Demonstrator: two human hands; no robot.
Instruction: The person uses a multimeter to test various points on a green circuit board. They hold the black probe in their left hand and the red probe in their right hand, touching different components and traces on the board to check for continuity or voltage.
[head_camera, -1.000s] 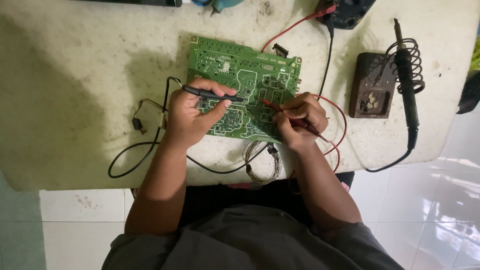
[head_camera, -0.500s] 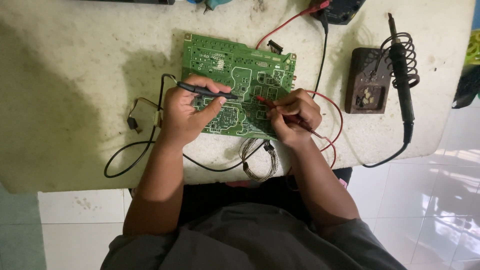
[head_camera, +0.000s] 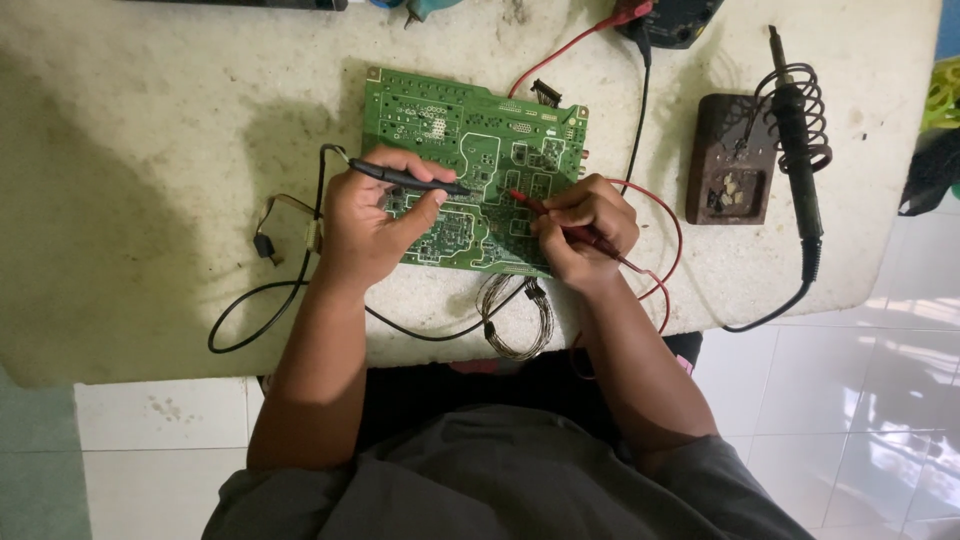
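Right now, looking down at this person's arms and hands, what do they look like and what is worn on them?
Both arms are bare from the upper arm down, with no gloves on the left hand or the right hand. I can see no watch, bracelet or ring. The only clothing is a grey short-sleeved shirt, whose sleeves end above the elbows.

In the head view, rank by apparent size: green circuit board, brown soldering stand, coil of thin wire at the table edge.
1. green circuit board
2. brown soldering stand
3. coil of thin wire, though close to the stand.
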